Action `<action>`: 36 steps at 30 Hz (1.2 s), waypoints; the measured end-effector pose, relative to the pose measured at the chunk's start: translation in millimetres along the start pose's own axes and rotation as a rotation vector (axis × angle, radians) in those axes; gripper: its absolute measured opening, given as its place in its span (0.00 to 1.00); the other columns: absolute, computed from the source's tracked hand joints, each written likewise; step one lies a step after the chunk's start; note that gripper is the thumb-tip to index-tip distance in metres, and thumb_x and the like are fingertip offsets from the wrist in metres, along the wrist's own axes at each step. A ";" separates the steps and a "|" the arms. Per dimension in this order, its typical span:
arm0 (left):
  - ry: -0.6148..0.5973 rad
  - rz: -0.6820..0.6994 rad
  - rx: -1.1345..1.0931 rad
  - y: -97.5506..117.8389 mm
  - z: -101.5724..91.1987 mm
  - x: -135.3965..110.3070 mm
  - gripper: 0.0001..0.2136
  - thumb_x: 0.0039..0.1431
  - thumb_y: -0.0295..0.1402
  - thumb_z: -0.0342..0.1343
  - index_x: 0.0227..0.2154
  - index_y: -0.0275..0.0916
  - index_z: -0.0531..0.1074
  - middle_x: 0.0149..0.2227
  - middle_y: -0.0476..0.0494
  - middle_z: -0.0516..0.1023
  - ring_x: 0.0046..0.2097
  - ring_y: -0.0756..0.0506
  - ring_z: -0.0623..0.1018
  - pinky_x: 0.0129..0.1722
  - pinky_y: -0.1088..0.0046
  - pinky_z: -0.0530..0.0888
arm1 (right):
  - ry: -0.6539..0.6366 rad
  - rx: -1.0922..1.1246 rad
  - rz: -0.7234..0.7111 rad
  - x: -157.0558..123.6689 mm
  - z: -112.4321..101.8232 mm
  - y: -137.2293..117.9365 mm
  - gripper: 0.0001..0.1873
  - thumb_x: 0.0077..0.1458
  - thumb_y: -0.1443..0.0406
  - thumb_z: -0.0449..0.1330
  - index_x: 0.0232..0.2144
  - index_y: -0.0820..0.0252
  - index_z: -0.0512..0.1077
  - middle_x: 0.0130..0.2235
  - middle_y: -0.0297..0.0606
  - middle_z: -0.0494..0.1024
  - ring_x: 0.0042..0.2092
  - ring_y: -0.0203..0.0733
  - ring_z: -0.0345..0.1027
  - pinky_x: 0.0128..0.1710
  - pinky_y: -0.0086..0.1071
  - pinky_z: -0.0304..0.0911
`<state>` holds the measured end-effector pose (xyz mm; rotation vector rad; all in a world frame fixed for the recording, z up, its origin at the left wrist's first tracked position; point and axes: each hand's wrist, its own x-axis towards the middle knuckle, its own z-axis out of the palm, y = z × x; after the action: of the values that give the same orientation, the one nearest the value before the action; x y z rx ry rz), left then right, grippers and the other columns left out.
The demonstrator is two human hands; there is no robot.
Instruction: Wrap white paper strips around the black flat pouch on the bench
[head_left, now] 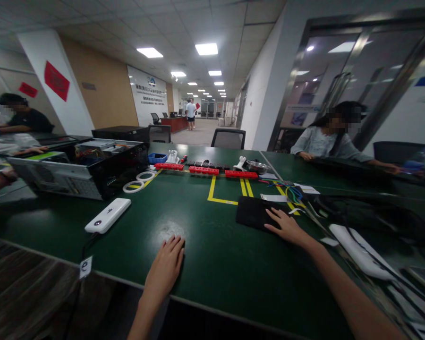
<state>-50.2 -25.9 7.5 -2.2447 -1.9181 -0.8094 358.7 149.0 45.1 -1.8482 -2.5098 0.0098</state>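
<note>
My left hand [165, 267] lies flat, palm down, on the dark green table [205, 245] near its front edge, holding nothing. My right hand [285, 225] rests with fingers spread on the near right corner of a black mat [252, 211], which lies beside yellow tape lines [219, 193]. A white power bank [108, 215] with a cable sits to the left of my left hand.
An open computer case [81, 170] stands at the left with white tape rolls [138, 182] beside it. Red strips [205, 170], a blue tray [157, 158] and a metal bowl [257, 165] line the far side. Coloured wires [292, 192] and black cables [357, 212] lie right. People sit on both sides.
</note>
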 end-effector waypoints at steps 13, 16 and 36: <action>-0.033 -0.011 0.013 2.3 -3.1 0.2 0.17 0.65 0.31 0.42 0.53 0.37 0.67 0.55 0.39 0.71 0.59 0.43 0.66 0.59 0.56 0.59 | -0.049 0.019 0.002 -7.9 -10.7 -22.4 0.40 0.55 0.42 0.40 0.64 0.56 0.47 0.66 0.45 0.46 0.65 0.58 0.39 0.58 0.58 0.44; -0.036 -0.016 0.019 2.6 -3.5 0.2 0.17 0.65 0.31 0.42 0.53 0.37 0.67 0.56 0.39 0.71 0.59 0.43 0.66 0.59 0.57 0.59 | -0.034 0.011 -0.032 -7.2 -8.7 -27.0 0.41 0.55 0.42 0.41 0.64 0.58 0.49 0.65 0.48 0.48 0.64 0.59 0.41 0.58 0.57 0.46; -0.168 0.184 0.078 8.1 -9.8 7.1 0.23 0.65 0.32 0.46 0.61 0.56 0.54 0.62 0.48 0.61 0.64 0.36 0.54 0.56 0.37 0.51 | 0.307 0.051 -0.361 -35.5 -17.3 -142.3 0.28 0.59 0.47 0.44 0.58 0.43 0.58 0.57 0.31 0.66 0.56 0.49 0.61 0.52 0.44 0.61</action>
<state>-45.3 -25.1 21.3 -2.4648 -1.7371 -0.5290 233.8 72.7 64.6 -1.2427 -2.5464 -0.1985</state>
